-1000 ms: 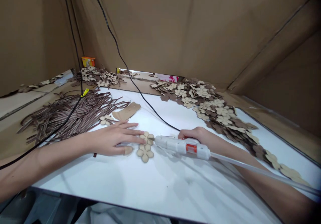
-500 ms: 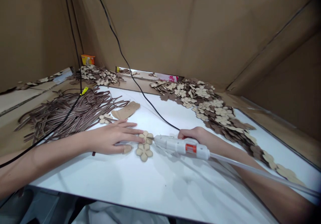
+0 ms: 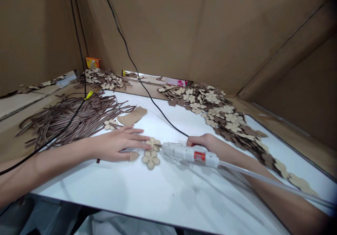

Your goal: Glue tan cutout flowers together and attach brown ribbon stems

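My left hand (image 3: 118, 144) lies on the white lit table (image 3: 168, 193), its fingertips reaching a pale wooden flower cutout (image 3: 153, 144). A thin strip (image 3: 126, 150) seems pinched between its thumb and fingers, partly hidden. My right hand (image 3: 200, 142) grips a white hot glue gun (image 3: 191, 154), whose nozzle points at that flower. A long clear glue stick (image 3: 271, 182) trails from the gun's back. A second wooden flower (image 3: 151, 159) lies just below the first, close to the nozzle.
A heap of brown striped strips (image 3: 71, 119) and a cardboard scrap (image 3: 131, 116) lie left of my hands. Piles of cut flowers (image 3: 210, 105) spread along the far right. A black cable (image 3: 163, 117) crosses the table. Cardboard walls (image 3: 184, 27) surround the area.
The view has drifted slightly. My hands, the glue gun and the flowers keep the same positions relative to one another.
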A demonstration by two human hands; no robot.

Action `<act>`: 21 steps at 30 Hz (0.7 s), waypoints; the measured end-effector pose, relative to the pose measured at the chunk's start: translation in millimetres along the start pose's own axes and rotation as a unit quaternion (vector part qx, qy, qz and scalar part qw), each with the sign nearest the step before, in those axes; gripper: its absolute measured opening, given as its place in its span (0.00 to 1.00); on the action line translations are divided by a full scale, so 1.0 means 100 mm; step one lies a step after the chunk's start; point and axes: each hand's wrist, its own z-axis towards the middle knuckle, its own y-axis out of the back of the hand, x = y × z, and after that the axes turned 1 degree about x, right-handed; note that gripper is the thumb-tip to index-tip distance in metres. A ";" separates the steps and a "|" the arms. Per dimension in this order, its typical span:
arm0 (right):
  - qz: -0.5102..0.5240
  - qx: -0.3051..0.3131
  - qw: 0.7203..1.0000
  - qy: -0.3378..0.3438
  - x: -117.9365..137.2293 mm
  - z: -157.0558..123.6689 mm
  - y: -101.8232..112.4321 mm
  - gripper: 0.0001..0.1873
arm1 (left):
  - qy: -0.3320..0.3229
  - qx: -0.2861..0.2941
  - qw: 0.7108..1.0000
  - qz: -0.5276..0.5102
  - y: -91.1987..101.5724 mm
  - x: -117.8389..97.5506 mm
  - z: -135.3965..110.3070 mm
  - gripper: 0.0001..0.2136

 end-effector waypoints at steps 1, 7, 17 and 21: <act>-0.002 -0.004 1.000 -0.001 0.00 0.00 0.00 0.07 | 0.000 0.000 1.000 0.000 0.00 0.00 0.00 0.23; -0.029 0.007 1.000 0.008 0.03 0.00 0.02 0.07 | 0.003 0.009 1.000 0.007 0.01 -0.01 0.00 0.23; -0.064 0.034 0.996 -0.043 0.17 -0.05 0.08 0.08 | -0.006 -0.013 1.000 0.006 0.01 -0.03 0.00 0.22; -0.108 0.033 0.993 -0.015 0.24 -0.07 0.10 0.09 | -0.011 -0.016 1.000 0.009 0.01 -0.04 0.01 0.23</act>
